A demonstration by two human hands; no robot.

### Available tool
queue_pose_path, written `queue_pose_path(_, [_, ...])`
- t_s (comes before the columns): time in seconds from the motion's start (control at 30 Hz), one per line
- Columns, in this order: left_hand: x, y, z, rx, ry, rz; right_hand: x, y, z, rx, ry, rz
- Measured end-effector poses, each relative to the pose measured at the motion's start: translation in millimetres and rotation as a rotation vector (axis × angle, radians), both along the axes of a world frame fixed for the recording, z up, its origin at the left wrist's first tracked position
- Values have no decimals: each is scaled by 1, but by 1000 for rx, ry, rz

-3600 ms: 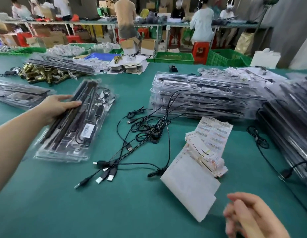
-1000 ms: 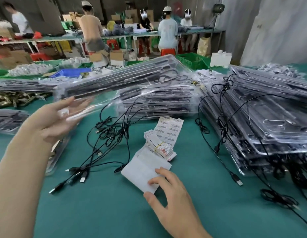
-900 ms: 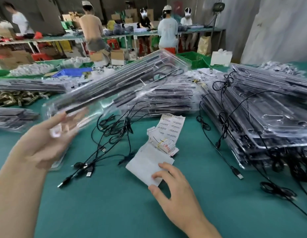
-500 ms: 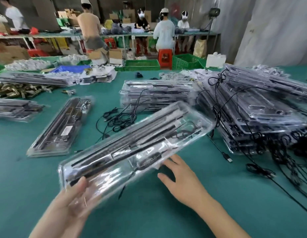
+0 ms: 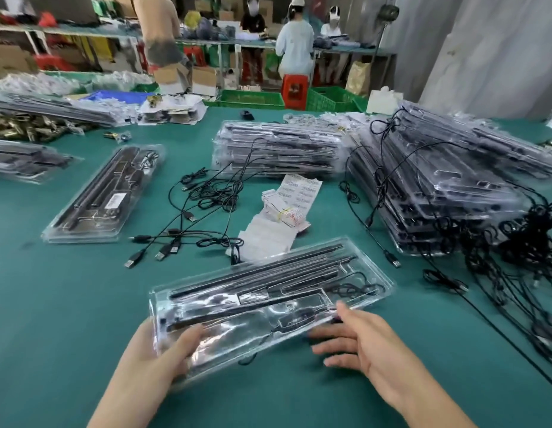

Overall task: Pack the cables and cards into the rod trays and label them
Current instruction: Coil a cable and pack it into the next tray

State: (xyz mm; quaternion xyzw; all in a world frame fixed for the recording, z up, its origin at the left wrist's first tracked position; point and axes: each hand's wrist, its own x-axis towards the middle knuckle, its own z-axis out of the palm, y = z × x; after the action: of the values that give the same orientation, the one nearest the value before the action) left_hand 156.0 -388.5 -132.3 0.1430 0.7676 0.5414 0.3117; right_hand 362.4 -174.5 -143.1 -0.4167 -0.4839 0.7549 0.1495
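One tray (image 5: 268, 291), left hand (image 5: 157, 362), right hand (image 5: 367, 344)

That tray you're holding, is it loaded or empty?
Loaded: black rods lie along the tray, and a coiled cable sits at its right end. The left hand grips its left end.

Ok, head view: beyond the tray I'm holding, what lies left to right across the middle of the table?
Labelled tray lying alone → tangle of loose USB cables → barcode label sheets → big stack of trays draped with cables.
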Motion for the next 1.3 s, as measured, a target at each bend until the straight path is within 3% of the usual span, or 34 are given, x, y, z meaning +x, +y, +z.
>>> queue_pose_path(0.23, [-21,11,0,-352,505,-74,0,7,9,150,-200,41])
queue_pose_path(0.33, [-26,17,-4,-456,625,-112,1,12,11,166,-228,47])
queue_pose_path(0.53, [-26,29,-8,-422,951,-101,12,18,12,129,-226,74])
queue_pose_path(0.63, [-25,34,-5,-237,1167,-242,16,18,11,133,-223,110])
queue_pose_path(0.7, [-20,39,0,-82,1133,-446,18,19,10,139,-224,129])
queue_pose_path(0.8, [-14,49,3,-44,1034,-750,21,19,9,155,-233,150])
queue_pose_path(0.97, [-15,58,0,-72,1040,-824,30,18,13,227,-267,151])
queue_pose_path(1.07, [-19,60,1,-90,1052,-852,29,12,13,450,-272,126])
queue_pose_path(1.23, [-17,67,6,-125,1100,-859,17,2,0,1412,-342,163])
queue_pose_path(1.3, [-14,68,5,-112,1102,-843,8,3,-3,1604,-342,272])
